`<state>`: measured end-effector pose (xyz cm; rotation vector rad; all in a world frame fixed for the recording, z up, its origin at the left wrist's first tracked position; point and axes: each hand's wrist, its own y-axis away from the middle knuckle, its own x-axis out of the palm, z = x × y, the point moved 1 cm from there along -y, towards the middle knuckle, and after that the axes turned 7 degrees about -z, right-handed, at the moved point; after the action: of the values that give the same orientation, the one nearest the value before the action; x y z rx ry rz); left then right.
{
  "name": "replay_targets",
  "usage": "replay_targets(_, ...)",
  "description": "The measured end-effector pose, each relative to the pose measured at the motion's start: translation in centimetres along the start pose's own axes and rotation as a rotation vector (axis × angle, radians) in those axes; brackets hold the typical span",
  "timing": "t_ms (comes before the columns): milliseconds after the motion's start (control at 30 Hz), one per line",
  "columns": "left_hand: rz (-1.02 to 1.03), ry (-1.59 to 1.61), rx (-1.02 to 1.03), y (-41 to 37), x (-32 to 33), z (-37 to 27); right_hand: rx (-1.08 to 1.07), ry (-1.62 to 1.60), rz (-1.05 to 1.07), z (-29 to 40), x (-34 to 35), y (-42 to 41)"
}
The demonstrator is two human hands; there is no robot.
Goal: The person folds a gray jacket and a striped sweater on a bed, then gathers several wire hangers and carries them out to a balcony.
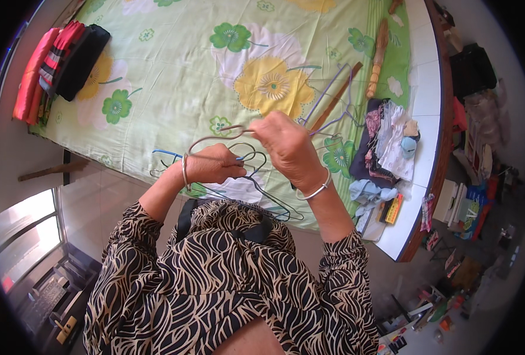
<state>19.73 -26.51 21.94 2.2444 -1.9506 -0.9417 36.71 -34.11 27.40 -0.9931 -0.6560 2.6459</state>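
Observation:
My left hand (212, 164) is closed around a bunch of wire clothes hangers (271, 200), some dark and some blue, whose bent frames spread toward my clothing. My right hand (284, 142) is a little higher and to the right, gripping a brown wire hanger (199, 141) at one end. Part of that hanger's loop passes over the back of my left wrist. Beyond my right hand, a purple wire hanger (327, 92) and other thin wire hangers lie on the flowered bedsheet (173, 84), beside a flat brown wooden stick (340, 97).
Folded clothes (62, 62) are stacked at the bed's far left corner. A bundled straw-coloured broom (378, 57) rests near the right side. Piled clothes (391, 137), a light blue cloth (371, 191) and a yellow box (394, 208) sit along the white tiled ledge (424, 93).

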Motion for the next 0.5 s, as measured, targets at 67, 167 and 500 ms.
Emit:
replay_targets(67, 0.022, 0.069, -0.082, -0.1, 0.0, -0.3, -0.010, 0.062, 0.043, 0.5, 0.4, -0.8)
replay_targets(167, -0.049, -0.016, 0.106, -0.4, 0.6, -0.3, -0.015, 0.156, 0.039, 0.0, 1.5, -1.5)
replay_targets(500, -0.148, 0.016, 0.128, -0.6, 1.3, 0.4, -0.011, 0.145, -0.024, -0.4, 1.1, -2.6)
